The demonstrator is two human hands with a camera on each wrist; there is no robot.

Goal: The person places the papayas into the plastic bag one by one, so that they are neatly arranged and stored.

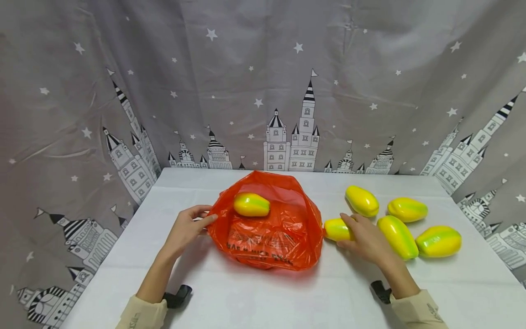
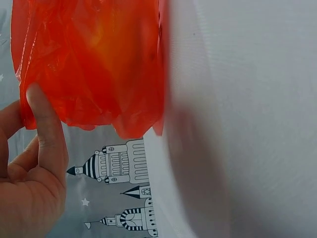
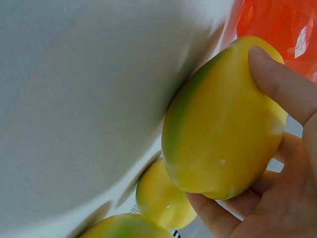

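A red plastic bag (image 1: 263, 246) lies on its side, its mouth facing me. One yellow-green papaya (image 1: 251, 204) rests inside it. At the bag's left edge my left hand (image 1: 191, 228) pinches the rim between thumb and fingers; the left wrist view shows the thumb (image 2: 44, 119) pressed on the film. To the right of the bag my right hand (image 1: 365, 237) grips another papaya (image 3: 223, 124), thumb on one side and fingers curled round the other. That papaya's left end is close against the bag's right edge; whether they touch I cannot tell.
Several more papayas lie to the right of my right hand, among them one at the back (image 1: 362, 201) and one at the far right (image 1: 438, 241). The white table (image 1: 255, 301) ends at a grey castle-print curtain (image 1: 230, 68) behind and at both sides.
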